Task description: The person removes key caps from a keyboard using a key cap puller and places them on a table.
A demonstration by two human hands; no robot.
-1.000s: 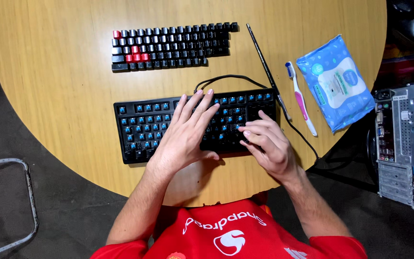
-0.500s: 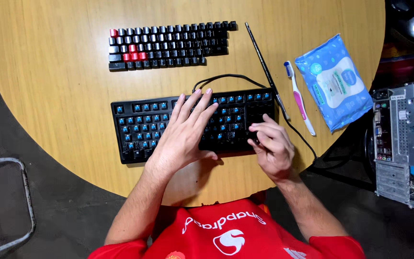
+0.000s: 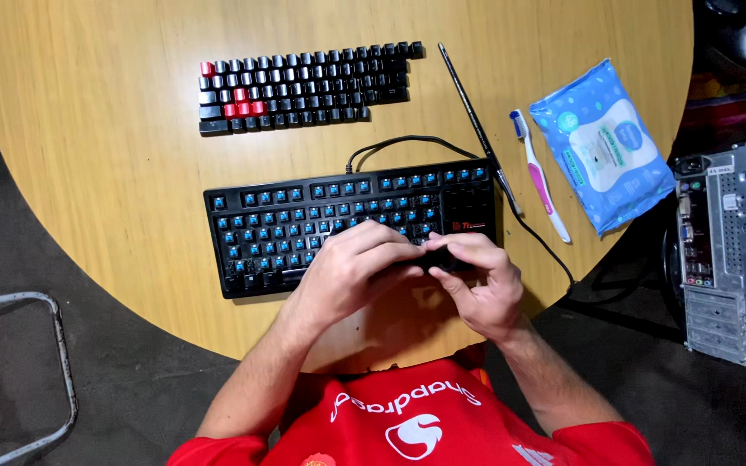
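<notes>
A black keyboard (image 3: 304, 216) with bare blue switches lies on the round wooden table (image 3: 88, 155), its cable (image 3: 395, 141) looping behind it. My left hand (image 3: 351, 272) and my right hand (image 3: 481, 280) meet over the keyboard's front right part, fingers curled toward each other. My right fingertips pinch a small black piece (image 3: 439, 256), which the left fingertips touch. What lies under the hands is hidden. Removed black and red keycaps (image 3: 304, 86) sit in rows farther back.
A thin black stick (image 3: 468, 112), a white and pink toothbrush (image 3: 541, 181) and a blue pack of wipes (image 3: 602, 142) lie to the right. An open computer case (image 3: 727, 259) stands off the table's right edge. A metal frame (image 3: 53, 345) is at lower left.
My left hand, flat on the keys before, has curled and drawn toward the right hand. Both hands now meet at the keyboard's front right.
</notes>
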